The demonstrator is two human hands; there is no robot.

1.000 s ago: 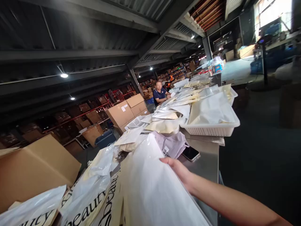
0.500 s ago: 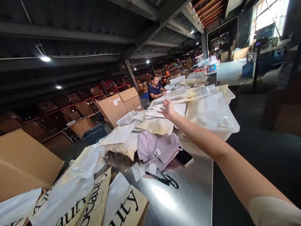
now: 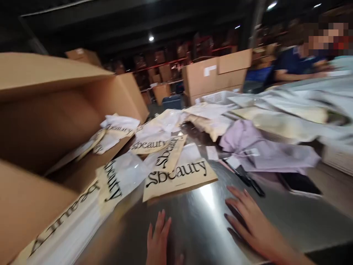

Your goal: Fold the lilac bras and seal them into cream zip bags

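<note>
My left hand (image 3: 158,237) is over the near part of the metal table (image 3: 193,228), fingers stretched and holding nothing. To its right, my right hand (image 3: 249,217) spreads its fingers low over the tabletop, also with nothing in it; whether it touches the metal I cannot tell. Just beyond the right hand lie a black pen (image 3: 237,172) and a dark slim tool (image 3: 256,187). A folded lilac garment (image 3: 270,147) with a white tag rests behind them, beside a phone (image 3: 302,183). Ahead of my left hand is a printed "Sbeauty" bag (image 3: 179,176).
A large open cardboard box (image 3: 129,92) with several printed bags in it stands at the left. White and cream packages (image 3: 289,99) heap up at the right. Across the table is a person in a dark blue shirt (image 3: 288,62). Another carton (image 3: 215,75) stands behind.
The view has swung left and down. My right arm, stretched out toward the packages before, has drawn back over the near table. My left hand has come into view.
</note>
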